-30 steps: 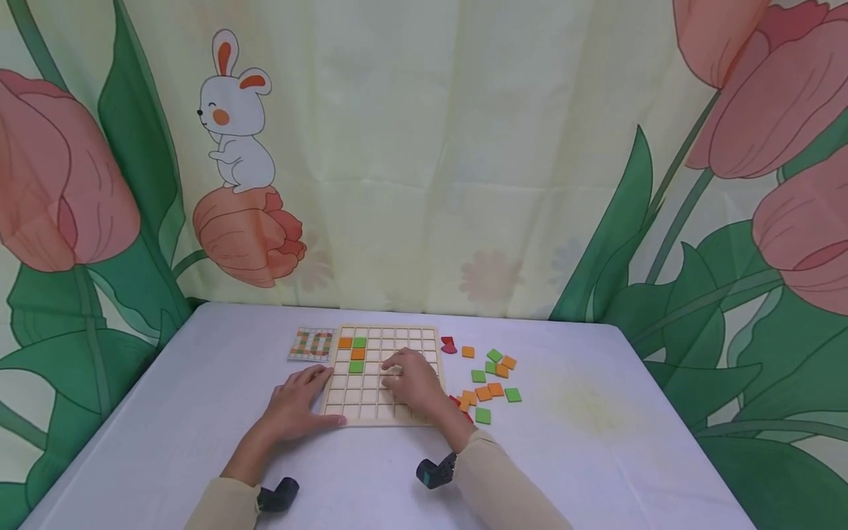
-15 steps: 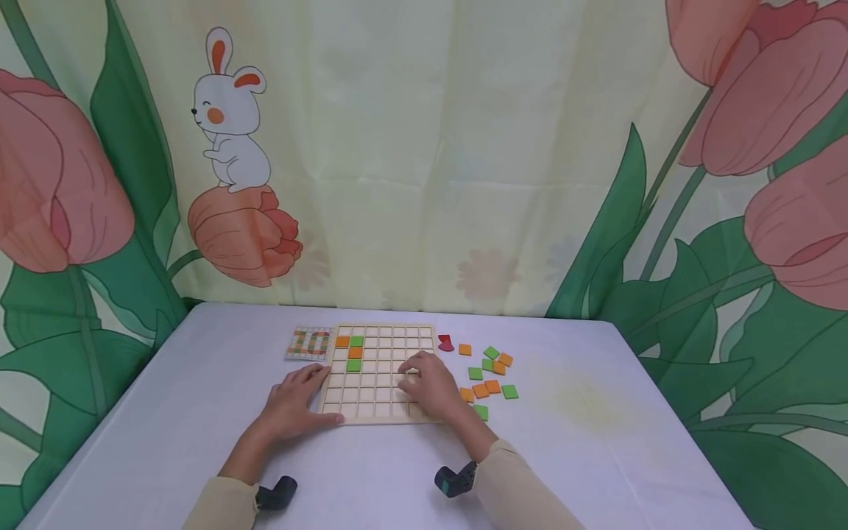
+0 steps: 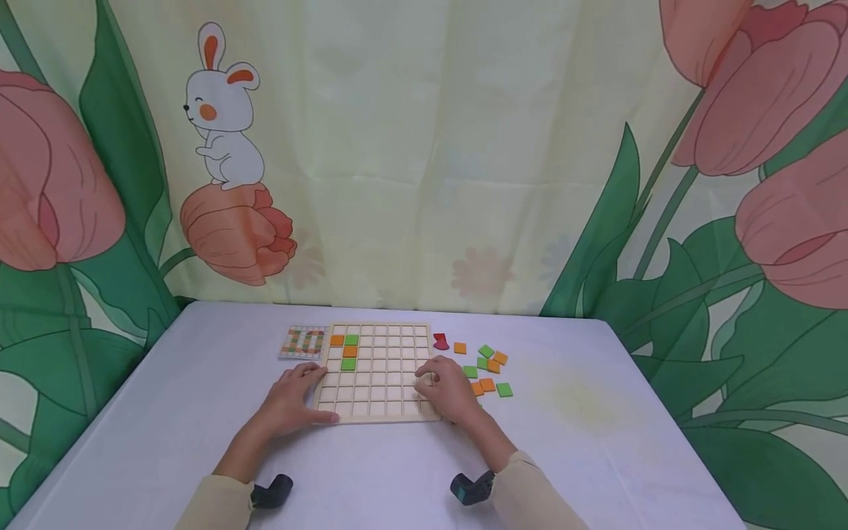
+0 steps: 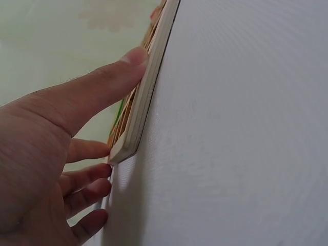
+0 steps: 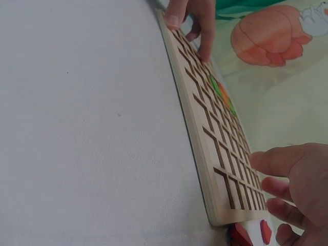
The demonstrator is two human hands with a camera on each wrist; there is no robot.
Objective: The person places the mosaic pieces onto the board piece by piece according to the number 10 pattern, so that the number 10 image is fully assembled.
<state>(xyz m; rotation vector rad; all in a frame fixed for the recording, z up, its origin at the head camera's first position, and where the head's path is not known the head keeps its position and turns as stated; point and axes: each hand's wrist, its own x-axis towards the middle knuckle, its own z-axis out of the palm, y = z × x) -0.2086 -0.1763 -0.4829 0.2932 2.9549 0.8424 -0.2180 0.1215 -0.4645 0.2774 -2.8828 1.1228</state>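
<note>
A pale wooden grid board (image 3: 380,386) lies on the table with small square tiles in its upper left cells, among them a green tile (image 3: 348,364) below an orange tile (image 3: 350,352). My left hand (image 3: 288,401) steadies the board's lower left corner. Its straight thumb (image 4: 107,84) presses the front edge, and the index fingertip touches the corner. Over the board's right edge is my right hand (image 3: 447,388), thumb and fingers loosely bent. In the right wrist view nothing shows between those fingers (image 5: 277,161).
Left of the board lies a printed pattern card (image 3: 302,342). Several loose orange tiles (image 3: 487,384) and green tiles (image 3: 504,389) are scattered to the right. Red pieces (image 3: 440,341) lie beside the board's upper right. A printed curtain (image 3: 397,162) hangs behind the table (image 3: 583,456).
My right hand has moved right, from over the board's middle to its right edge. The left hand has stayed at the corner. The head view has shifted slightly.
</note>
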